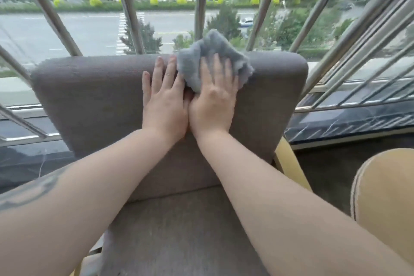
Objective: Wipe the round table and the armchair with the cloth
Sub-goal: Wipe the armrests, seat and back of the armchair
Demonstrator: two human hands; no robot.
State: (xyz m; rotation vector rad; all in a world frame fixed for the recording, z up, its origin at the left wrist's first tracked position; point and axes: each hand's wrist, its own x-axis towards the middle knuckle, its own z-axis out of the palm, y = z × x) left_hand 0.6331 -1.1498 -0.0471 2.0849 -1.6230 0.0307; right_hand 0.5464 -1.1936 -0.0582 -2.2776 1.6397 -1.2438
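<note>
The grey-brown armchair [94, 101] faces me, its backrest upright and its seat below my arms. A crumpled grey cloth [210, 51] lies against the top of the backrest, partly sticking up over its upper edge. My right hand [212, 101] presses flat on the cloth with fingers spread. My left hand [164, 101] lies flat on the bare backrest right beside it, fingers apart, its thumb side touching the right hand. The round table [385, 199] shows as a tan curved edge at the lower right.
Slanted metal railing bars [125, 6] and window glass stand directly behind the chair, with a dark stone sill [349, 121] below them. The chair's yellow wooden frame [289, 163] shows at its right side. A street and trees lie outside.
</note>
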